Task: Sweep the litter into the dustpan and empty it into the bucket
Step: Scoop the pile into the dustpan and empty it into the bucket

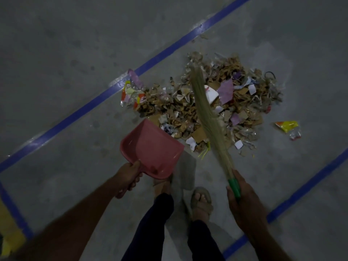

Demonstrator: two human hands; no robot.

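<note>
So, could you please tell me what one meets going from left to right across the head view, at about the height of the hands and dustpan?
Left hand gripping the handle → pink dustpan → broom, held at its green handle → right hand → blue floor line at far right.
</note>
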